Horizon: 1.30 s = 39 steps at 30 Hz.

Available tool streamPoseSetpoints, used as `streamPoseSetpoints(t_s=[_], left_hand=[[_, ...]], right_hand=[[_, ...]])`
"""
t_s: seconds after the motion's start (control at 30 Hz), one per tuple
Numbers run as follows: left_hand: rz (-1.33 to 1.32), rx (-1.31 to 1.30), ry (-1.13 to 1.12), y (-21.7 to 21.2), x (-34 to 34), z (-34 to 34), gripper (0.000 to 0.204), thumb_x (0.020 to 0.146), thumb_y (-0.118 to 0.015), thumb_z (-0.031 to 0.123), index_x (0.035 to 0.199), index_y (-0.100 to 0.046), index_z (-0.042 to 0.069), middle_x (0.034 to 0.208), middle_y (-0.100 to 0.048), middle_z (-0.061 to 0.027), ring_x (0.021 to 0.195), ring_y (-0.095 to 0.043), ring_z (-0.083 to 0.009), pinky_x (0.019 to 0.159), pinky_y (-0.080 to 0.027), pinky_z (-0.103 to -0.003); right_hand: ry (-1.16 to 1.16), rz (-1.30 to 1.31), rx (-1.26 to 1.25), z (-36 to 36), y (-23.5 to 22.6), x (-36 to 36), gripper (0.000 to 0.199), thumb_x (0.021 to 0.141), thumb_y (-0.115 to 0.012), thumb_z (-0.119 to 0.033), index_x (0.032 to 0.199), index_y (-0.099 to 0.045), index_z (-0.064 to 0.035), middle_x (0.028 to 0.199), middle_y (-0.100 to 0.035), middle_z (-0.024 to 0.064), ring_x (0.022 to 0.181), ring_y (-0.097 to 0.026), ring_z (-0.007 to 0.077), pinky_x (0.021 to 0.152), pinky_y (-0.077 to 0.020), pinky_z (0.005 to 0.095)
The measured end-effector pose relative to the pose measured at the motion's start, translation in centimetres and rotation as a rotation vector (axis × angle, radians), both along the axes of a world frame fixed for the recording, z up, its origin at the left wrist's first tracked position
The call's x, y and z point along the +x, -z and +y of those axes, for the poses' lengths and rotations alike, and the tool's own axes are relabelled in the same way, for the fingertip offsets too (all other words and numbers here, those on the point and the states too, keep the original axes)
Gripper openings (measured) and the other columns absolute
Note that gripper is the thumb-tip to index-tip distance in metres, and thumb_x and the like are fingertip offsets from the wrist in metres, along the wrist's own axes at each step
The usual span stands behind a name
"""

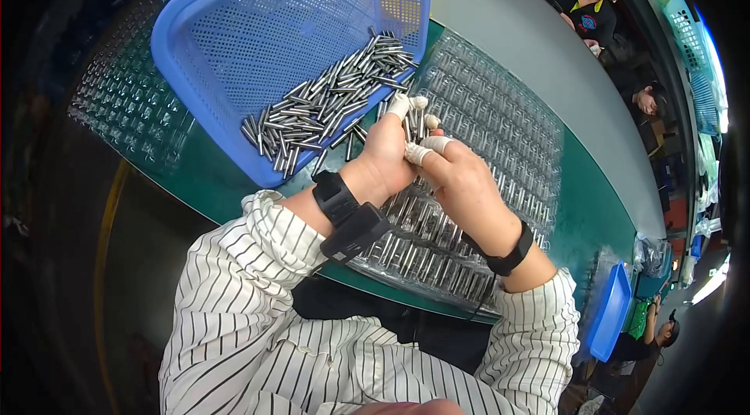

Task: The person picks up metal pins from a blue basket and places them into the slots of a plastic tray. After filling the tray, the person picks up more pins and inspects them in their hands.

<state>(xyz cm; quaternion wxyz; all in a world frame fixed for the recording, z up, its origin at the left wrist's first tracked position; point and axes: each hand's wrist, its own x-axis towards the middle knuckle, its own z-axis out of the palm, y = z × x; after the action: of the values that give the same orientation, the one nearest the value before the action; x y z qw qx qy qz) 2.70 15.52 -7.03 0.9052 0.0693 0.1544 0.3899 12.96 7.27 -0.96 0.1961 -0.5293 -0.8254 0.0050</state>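
I counted one blue mesh basket (234, 32), tilted on the green table (594, 196), and one heap of metal pins (328, 110) in its lower corner, far too many to number. Two clear moulded trays showed: the near tray (500, 126) under the hands and a second tray (129, 103) well off to the left. A small blue bin (609, 313) sat at the table's right edge.

My left hand (387, 153) was closed around a bundle of pins, their tips poking up past its capped fingers (400, 105). My right hand (461, 177) pressed against it, a capped fingertip pinched toward the bundle; whether it gripped a pin, I could not tell. The bundle was mostly hidden inside the fist. Both hands hovered just beside the basket's low edge, above the near tray. Its near rows held pins, partly covered by my wrists.
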Motion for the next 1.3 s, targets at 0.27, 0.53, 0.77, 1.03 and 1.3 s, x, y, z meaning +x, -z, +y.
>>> streamPoseSetpoints(t_s=[0.27, 0.53, 0.77, 1.03, 1.3], left_hand=[[0.051, 0.032, 0.068, -0.1, 0.2, -0.9, 0.031, 0.097, -0.034, 0.033, 0.096, -0.053, 0.01, 0.082, -0.057, -0.0049, 0.074, -0.056, -0.0168, 0.07, -0.049, -0.031], [0.091, 0.055, 0.088, 0.3, 1.2, -0.9, 0.031, 0.098, -0.033, 0.031, 0.097, -0.054, 0.009, 0.086, -0.055, -0.0013, 0.076, -0.054, -0.013, 0.07, -0.048, -0.029], [0.088, 0.057, 0.048, -0.6, 1.7, -0.5, 0.032, 0.098, -0.032, 0.032, 0.097, -0.054, 0.009, 0.086, -0.056, -0.0008, 0.076, -0.054, -0.0132, 0.072, -0.048, -0.028], [0.09, -0.018, -0.031, -2.8, 2.7, -0.5, 0.027, 0.097, -0.032, 0.029, 0.09, -0.051, 0.013, 0.082, -0.054, 0.0002, 0.071, -0.053, -0.0121, 0.064, -0.047, -0.028], [0.036, 0.049, 0.006, -2.2, 3.1, -0.1, 0.029, 0.098, -0.03, 0.03, 0.087, -0.052, 0.014, 0.08, -0.056, 0.002, 0.071, -0.054, -0.0109, 0.064, -0.047, -0.027]], right_hand=[[-0.114, -0.265, 0.095, 0.1, -1.0, 0.5, 0.027, 0.071, -0.057, -0.008, 0.098, -0.059, -0.0125, 0.085, -0.054, 0.0025, 0.081, -0.057, 0.0209, 0.062, -0.0507, 0.0313], [-0.193, -0.299, 0.035, 0.7, -1.9, 2.0, 0.027, 0.068, -0.057, -0.007, 0.095, -0.06, -0.0131, 0.096, -0.056, 0.0024, 0.083, -0.054, 0.02, 0.064, -0.0491, 0.0305], [-0.191, -0.31, 0.127, 1.9, -1.8, 2.5, 0.022, 0.069, -0.059, -0.009, 0.091, -0.058, -0.0111, 0.088, -0.055, 0.004, 0.081, -0.055, 0.021, 0.066, -0.0483, 0.0318], [-0.132, -0.163, 0.151, 3.5, -1.6, 3.6, 0.011, 0.074, -0.056, -0.011, 0.084, -0.056, -0.0087, 0.078, -0.054, 0.0042, 0.077, -0.057, 0.0201, 0.066, -0.0497, 0.0317], [-0.109, -0.222, 0.144, 3.5, -2.9, 3.1, 0.012, 0.073, -0.06, -0.014, 0.08, -0.053, -0.0072, 0.075, -0.052, 0.0054, 0.074, -0.056, 0.0231, 0.061, -0.0487, 0.0341]])
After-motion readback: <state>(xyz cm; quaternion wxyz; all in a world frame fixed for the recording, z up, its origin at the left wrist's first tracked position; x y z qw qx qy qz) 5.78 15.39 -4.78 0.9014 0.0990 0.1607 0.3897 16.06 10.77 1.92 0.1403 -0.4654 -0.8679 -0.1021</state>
